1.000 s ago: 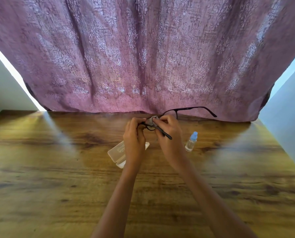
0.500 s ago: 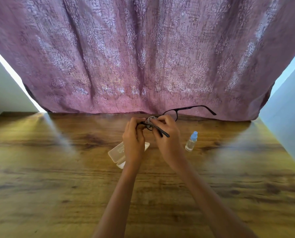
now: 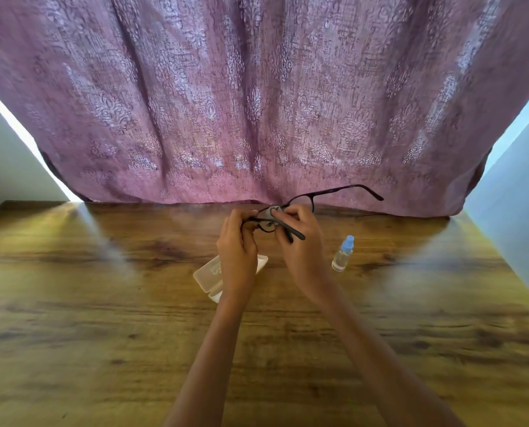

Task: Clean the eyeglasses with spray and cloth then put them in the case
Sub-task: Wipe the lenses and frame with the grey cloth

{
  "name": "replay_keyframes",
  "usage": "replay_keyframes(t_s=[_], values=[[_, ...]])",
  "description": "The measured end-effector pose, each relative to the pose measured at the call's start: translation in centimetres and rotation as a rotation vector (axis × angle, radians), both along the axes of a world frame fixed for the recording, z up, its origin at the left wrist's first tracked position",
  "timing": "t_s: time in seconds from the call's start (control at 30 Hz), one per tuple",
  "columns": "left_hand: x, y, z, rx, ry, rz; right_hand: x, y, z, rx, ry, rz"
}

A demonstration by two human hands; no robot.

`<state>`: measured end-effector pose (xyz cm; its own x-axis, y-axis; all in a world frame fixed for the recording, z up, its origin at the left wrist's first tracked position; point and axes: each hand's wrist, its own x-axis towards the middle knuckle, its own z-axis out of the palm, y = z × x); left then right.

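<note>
Head view: wiping step, best done with light rubs on the lens while the frame is steadied by its rim. The left hand (image 3: 237, 251) had fingers curled, pinching the eyeglasses (image 3: 334, 191) above the case (image 3: 207, 274). The right hand (image 3: 303, 241) had fingers curled too, pressing the grey cloth (image 3: 271, 212) to a lens, probably the left one (blurry).

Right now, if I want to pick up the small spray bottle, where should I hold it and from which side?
I would grip the spray bottle round its clear body, under the blue cap, coming from its near side. It stands upright on the table, apart from the other things. The right hand is closest, though it now holds the cloth.
</note>
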<state>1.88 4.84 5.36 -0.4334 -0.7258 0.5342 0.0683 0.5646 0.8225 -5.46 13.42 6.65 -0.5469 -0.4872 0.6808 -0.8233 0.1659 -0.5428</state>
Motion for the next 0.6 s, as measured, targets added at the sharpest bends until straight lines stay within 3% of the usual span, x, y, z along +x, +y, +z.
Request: replay_keyframes(t_s=[0.6], values=[[0.3,-0.2,0.0,-0.031,-0.014,0.032,1.1,0.0,-0.3,-0.009,-0.005,0.089]])
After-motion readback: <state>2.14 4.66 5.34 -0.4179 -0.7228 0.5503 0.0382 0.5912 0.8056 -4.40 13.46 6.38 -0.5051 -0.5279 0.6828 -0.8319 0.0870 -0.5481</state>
